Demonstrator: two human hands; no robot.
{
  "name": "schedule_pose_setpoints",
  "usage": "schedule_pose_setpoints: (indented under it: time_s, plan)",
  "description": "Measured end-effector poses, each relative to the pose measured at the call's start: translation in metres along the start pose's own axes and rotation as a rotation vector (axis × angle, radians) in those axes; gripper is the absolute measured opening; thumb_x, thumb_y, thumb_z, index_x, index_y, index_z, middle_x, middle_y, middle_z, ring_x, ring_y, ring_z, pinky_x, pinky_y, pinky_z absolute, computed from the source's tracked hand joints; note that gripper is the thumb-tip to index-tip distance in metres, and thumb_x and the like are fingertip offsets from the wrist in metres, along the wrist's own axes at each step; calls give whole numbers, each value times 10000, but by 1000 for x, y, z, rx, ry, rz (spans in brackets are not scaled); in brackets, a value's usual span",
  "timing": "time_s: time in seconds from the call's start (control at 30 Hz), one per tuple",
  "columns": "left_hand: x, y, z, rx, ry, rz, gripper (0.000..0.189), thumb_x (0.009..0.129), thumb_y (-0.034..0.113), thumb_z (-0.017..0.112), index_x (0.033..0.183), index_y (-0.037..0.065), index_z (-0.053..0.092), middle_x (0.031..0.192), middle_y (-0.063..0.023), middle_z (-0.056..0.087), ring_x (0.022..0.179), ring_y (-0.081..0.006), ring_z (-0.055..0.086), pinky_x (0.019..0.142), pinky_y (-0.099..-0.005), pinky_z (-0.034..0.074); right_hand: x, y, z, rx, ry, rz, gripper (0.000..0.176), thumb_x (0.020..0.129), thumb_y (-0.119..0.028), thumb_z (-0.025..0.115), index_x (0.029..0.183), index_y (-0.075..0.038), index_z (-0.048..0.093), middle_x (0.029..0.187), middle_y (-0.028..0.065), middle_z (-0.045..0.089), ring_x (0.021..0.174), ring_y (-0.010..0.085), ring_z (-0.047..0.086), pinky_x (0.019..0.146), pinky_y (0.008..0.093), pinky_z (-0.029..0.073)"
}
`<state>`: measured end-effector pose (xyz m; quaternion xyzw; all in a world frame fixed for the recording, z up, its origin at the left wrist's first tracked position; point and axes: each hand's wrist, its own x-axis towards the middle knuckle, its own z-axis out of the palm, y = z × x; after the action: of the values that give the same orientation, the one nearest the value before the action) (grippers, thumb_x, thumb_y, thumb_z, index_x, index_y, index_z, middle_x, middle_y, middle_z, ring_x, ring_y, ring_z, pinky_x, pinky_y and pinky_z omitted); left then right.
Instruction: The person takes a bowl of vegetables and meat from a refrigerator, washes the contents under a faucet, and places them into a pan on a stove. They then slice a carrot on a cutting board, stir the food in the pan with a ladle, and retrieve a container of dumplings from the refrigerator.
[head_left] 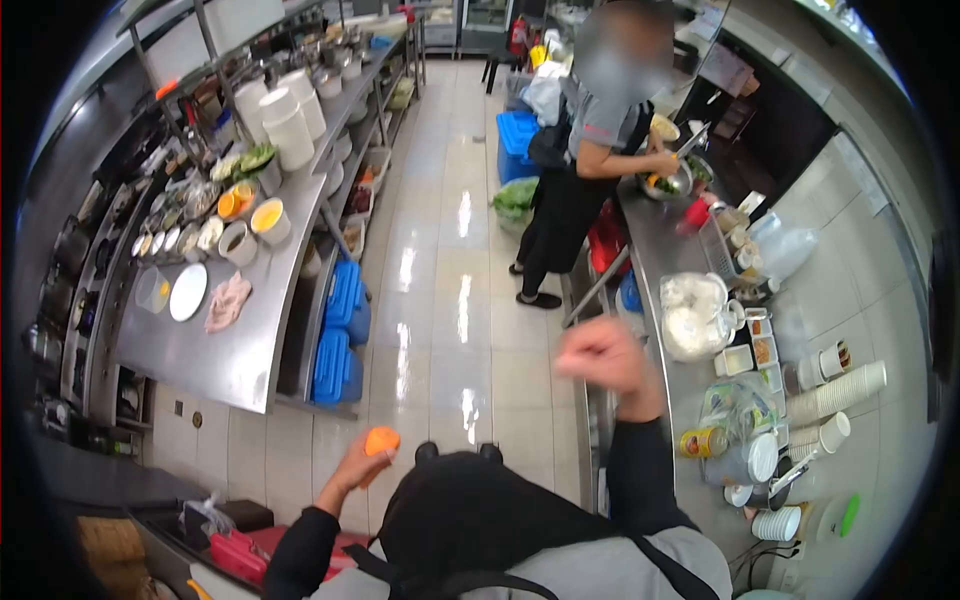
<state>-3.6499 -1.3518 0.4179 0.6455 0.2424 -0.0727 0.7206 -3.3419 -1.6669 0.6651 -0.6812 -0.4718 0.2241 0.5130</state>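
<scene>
My left hand (358,464) is wrapped around a bright orange, rounded object (382,440), low over the floor beside my black apron (480,520). The object's top sticks out above my fingers, and a bit of the same colour shows below them; I cannot tell its kind. On the other side, my right hand (608,362) is raised near the edge of the right-hand steel counter (655,345). Its fingers are curled in, smeared by motion, and nothing shows in them. Closest to it on that counter is a clear bag of white items (692,315).
A co-worker (590,150) stands at the right counter over a metal bowl (668,185). The left steel table (210,355) carries a white plate (188,292), a pink cloth (229,303) and several food tubs. Blue bins (337,368) stand under it. The tiled aisle (430,300) runs ahead.
</scene>
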Motion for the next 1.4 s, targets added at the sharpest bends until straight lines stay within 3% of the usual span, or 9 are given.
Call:
schedule_pose_setpoints:
  time_s: [0.17,0.23,0.27,0.33,0.47,0.67,0.83,1.23,1.4]
  plan:
    - [11,17,-14,-25,44,-46,442,889,341,707,1176,22,598,959,-62,650,805,-141,636,701,-297,543,22,-72,11,-31,246,-535,275,791,-204,688,631,-56,519,532,49,472,448,173,452,435,351,349]
    - [26,14,1,40,79,-31,424,881,350,725,1143,27,642,921,-46,665,797,-121,631,698,-277,531,58,-3,120,-331,-324,-196,254,818,-277,690,765,-50,588,673,141,582,596,317,534,599,384,466]
    - [34,14,7,74,26,-29,417,864,368,743,1100,34,663,885,-32,669,789,-99,618,701,-260,515,52,27,153,-472,-416,-266,345,849,-302,683,1098,-71,620,793,136,649,749,326,622,682,417,490]
    - [46,-1,15,296,24,65,443,839,403,754,1053,24,674,883,-44,672,786,-123,618,729,-287,513,49,54,159,-331,-513,102,335,856,-304,683,1098,-81,625,791,125,659,748,314,634,672,416,492]
    - [22,8,36,338,35,35,451,816,402,757,1042,20,675,897,-77,685,821,-161,639,759,-305,517,-8,160,136,-250,41,427,320,862,-306,677,1088,-83,630,822,135,679,787,312,667,686,421,513]
    - [-4,-79,1,616,182,-170,486,798,443,739,1080,59,639,871,-113,693,811,-213,671,755,-339,526,-148,289,146,-521,-236,779,440,812,-374,699,1124,-68,645,1050,184,696,1029,377,644,888,443,510]
    - [-38,-100,-8,437,148,-387,318,898,353,680,1074,104,589,783,-65,639,592,-121,599,536,-276,497,-204,316,164,-383,-325,866,500,823,-409,704,1169,-54,638,1131,176,680,1092,364,623,929,426,496]
    - [-39,-67,61,411,342,-266,561,815,365,788,1140,73,435,767,-79,623,604,-152,614,521,-316,522,-149,308,135,-348,-286,735,441,851,-354,687,1181,-72,610,1067,200,685,1057,379,633,910,448,500]
    - [-24,-79,57,557,230,-184,649,751,436,820,1142,20,511,877,-152,672,794,-229,671,719,-351,541,-154,301,145,-288,-271,766,462,853,-369,688,1197,-71,608,1068,204,685,1062,384,631,911,445,501]
